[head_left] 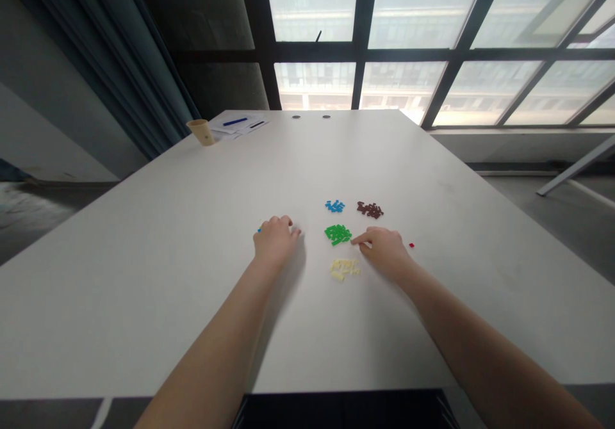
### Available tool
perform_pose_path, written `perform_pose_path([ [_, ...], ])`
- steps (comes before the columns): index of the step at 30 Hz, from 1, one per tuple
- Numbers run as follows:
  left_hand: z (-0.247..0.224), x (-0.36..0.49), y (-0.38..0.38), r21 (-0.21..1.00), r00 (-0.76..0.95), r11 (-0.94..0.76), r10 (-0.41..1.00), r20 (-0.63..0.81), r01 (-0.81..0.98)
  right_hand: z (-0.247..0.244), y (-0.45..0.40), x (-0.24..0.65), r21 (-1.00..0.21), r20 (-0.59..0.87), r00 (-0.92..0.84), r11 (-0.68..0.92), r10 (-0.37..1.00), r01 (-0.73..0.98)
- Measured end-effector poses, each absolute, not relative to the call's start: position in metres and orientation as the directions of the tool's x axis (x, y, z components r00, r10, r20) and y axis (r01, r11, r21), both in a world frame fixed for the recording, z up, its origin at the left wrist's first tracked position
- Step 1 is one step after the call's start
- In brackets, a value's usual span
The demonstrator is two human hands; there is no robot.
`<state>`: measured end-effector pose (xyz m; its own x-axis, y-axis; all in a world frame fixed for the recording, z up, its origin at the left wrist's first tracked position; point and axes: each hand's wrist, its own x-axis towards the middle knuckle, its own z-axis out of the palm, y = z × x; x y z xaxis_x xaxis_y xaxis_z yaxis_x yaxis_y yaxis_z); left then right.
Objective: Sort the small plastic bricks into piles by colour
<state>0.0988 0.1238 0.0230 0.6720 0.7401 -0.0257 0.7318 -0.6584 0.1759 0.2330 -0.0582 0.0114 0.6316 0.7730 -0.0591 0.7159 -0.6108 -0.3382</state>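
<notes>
On the table, green bricks lie between left hand and right hand.

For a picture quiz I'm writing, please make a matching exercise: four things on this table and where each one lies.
Things:
1. Green bricks
2. Pale yellow bricks
3. Lone red brick
4. Tan cup

Places:
A. Beside the papers at the far end
B. Between the fingertips of the left hand and right hand
C. To the right of the right hand
D. Nearest the person of the four piles

Pairs: 1-B, 2-D, 3-C, 4-A
</notes>
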Motion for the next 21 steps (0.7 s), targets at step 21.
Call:
perform_pose_path([
  [21, 0.010, 0.100, 0.133, 0.146, 0.720, -0.709, 0.692, -0.046, 0.690, 0.017, -0.059, 0.229, -0.361, -0.078, 0.626, -0.607, 0.776, 0.708],
])
